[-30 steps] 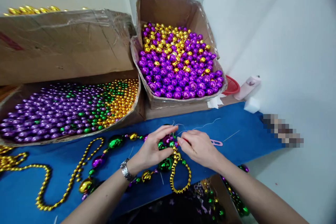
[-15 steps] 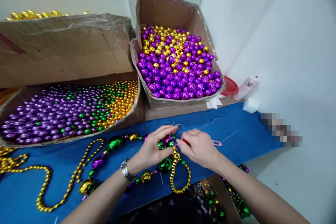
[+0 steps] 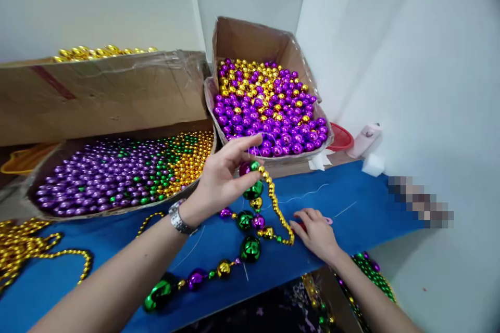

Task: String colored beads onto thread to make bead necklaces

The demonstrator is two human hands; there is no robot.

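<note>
At mid-frame, your left hand (image 3: 219, 179) pinches the bead necklace (image 3: 250, 218) by its top, lifting it above the blue cloth (image 3: 351, 197) while the lower beads trail down to the lower left. Your right hand (image 3: 318, 231) rests curled on the cloth, lower right; whether it grips anything cannot be told. A box of purple and gold balls (image 3: 269, 106) sits behind.

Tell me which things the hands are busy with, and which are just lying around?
In use:
- left hand lifting the bead necklace
- right hand down on the blue cloth, on something red and pink

Lying about:
- box of purple and gold balls
- tray of smaller beads
- gold bead strings
- white block
- red lid
</note>
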